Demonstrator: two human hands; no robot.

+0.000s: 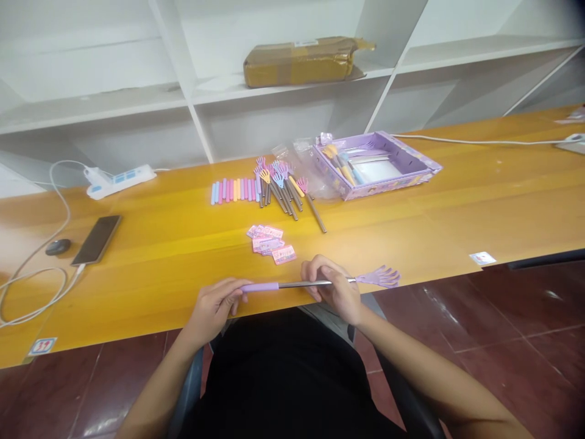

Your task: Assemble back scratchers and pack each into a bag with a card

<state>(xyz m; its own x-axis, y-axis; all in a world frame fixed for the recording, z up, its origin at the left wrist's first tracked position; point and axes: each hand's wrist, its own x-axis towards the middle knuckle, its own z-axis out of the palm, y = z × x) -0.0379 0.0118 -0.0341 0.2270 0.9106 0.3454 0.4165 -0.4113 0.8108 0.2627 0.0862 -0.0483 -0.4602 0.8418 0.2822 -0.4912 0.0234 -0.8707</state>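
Observation:
I hold a telescopic back scratcher [315, 283] level over the near edge of the yellow table [173, 244]. My left hand [214, 305] is closed on its purple grip. My right hand [331, 286] pinches the metal rod near the purple hand-shaped head [381, 277], which sticks out to the right. Just beyond my hands lie several small pink sticker cards [270, 242].
Farther back lie a row of coloured grips [233, 190], a pile of back scratchers [283, 186] and an open purple box [379, 163]. At the left are a phone [97, 239], a power strip [119, 180] and cables. White shelves behind hold a cardboard parcel [301, 61].

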